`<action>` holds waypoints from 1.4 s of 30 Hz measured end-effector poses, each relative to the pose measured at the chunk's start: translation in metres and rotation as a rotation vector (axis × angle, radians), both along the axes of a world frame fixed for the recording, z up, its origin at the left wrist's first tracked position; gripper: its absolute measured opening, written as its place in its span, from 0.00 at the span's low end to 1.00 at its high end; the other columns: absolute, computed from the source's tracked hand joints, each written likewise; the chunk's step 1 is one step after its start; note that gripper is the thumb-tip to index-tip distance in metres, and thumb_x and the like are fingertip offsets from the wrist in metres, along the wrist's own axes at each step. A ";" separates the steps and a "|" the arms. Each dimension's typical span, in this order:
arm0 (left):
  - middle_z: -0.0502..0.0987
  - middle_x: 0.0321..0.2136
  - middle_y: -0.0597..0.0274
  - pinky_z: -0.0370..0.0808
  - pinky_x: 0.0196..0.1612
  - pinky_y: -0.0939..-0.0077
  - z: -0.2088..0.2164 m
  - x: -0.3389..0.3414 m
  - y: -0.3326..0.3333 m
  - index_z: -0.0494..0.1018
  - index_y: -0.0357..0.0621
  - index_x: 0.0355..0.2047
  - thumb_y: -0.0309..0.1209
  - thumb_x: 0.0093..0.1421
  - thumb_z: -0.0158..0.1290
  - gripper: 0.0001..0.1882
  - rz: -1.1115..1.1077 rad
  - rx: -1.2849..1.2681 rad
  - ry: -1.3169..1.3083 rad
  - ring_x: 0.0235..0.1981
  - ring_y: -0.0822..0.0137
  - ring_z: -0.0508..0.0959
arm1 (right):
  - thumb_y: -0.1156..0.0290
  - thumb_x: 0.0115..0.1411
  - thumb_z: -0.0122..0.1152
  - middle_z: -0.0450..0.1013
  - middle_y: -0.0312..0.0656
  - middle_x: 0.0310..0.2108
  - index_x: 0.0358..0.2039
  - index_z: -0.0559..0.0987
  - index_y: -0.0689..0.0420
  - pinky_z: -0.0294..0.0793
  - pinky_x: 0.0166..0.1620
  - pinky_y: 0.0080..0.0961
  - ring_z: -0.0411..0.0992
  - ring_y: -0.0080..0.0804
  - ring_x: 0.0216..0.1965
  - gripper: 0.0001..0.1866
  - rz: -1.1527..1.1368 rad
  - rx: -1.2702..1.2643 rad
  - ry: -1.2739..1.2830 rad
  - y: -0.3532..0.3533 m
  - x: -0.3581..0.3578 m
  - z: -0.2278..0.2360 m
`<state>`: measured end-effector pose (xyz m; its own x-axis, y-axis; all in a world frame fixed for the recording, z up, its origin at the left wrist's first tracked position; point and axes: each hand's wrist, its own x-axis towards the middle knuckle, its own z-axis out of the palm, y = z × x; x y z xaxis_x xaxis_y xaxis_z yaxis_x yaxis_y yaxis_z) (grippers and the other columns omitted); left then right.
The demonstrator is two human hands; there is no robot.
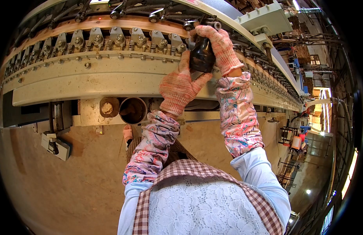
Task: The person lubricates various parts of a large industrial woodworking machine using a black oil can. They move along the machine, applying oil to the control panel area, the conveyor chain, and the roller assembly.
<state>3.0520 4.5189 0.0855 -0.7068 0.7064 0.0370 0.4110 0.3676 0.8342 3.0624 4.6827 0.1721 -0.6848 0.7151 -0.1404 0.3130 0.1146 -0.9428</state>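
Note:
Over the front rail of a long machine (111,78), I hold a dark, glossy bottle (202,55) with both hands. My right hand (221,46), in a pink knitted glove, is closed round its far right side. From the lower left, my left hand (177,91) cups it, index finger along its left side and thumb by its near end. Both gloves look alike. The bottle's far end is hidden behind the right fingers. Beside it runs a row of metal brackets with bolts and springs (141,40).
Below the rail, an open dark-lined can (133,111) and a brown container with a pale top (109,107) stand on a ledge. A metal box (263,18) sticks out at the far right. A wooden strip (72,24) runs behind the brackets. A pale metal piece (55,146) juts over the floor.

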 end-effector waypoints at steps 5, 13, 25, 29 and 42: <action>0.79 0.20 0.51 0.77 0.23 0.57 -0.002 0.002 0.001 0.60 0.52 0.68 0.73 0.51 0.57 0.54 0.028 0.064 0.031 0.20 0.50 0.82 | 0.53 0.46 0.74 0.78 0.37 0.31 0.35 0.84 0.58 0.75 0.38 0.27 0.75 0.29 0.30 0.23 -0.041 0.018 -0.017 -0.001 0.000 0.000; 0.79 0.19 0.52 0.77 0.23 0.58 -0.002 0.001 0.001 0.60 0.51 0.68 0.73 0.51 0.55 0.54 0.022 0.043 0.061 0.20 0.52 0.82 | 0.53 0.47 0.73 0.78 0.36 0.29 0.34 0.85 0.57 0.75 0.38 0.27 0.75 0.28 0.29 0.22 -0.021 0.035 -0.053 0.001 -0.001 0.000; 0.80 0.20 0.57 0.78 0.28 0.58 0.003 -0.001 0.000 0.56 0.57 0.70 0.74 0.52 0.54 0.54 -0.017 -0.049 -0.027 0.25 0.51 0.83 | 0.57 0.59 0.64 0.80 0.37 0.31 0.36 0.87 0.59 0.77 0.39 0.22 0.76 0.24 0.31 0.17 0.041 0.045 -0.021 -0.004 0.001 0.003; 0.81 0.22 0.55 0.79 0.29 0.57 0.002 -0.001 0.000 0.57 0.57 0.70 0.74 0.52 0.54 0.54 -0.009 -0.024 -0.021 0.25 0.50 0.83 | 0.56 0.59 0.63 0.80 0.37 0.32 0.36 0.87 0.59 0.77 0.39 0.21 0.76 0.24 0.32 0.18 0.018 0.080 -0.053 -0.004 0.000 0.003; 0.81 0.21 0.55 0.79 0.29 0.57 0.003 -0.001 0.000 0.57 0.58 0.70 0.73 0.52 0.54 0.53 -0.007 -0.020 -0.024 0.25 0.50 0.83 | 0.58 0.60 0.64 0.81 0.39 0.31 0.37 0.86 0.61 0.78 0.37 0.22 0.77 0.25 0.30 0.17 -0.002 0.082 -0.054 0.001 -0.001 -0.002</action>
<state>3.0512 4.5191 0.0881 -0.7024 0.7118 0.0061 0.3940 0.3816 0.8362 3.0619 4.6835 0.1697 -0.6763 0.7271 -0.1183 0.3639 0.1901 -0.9118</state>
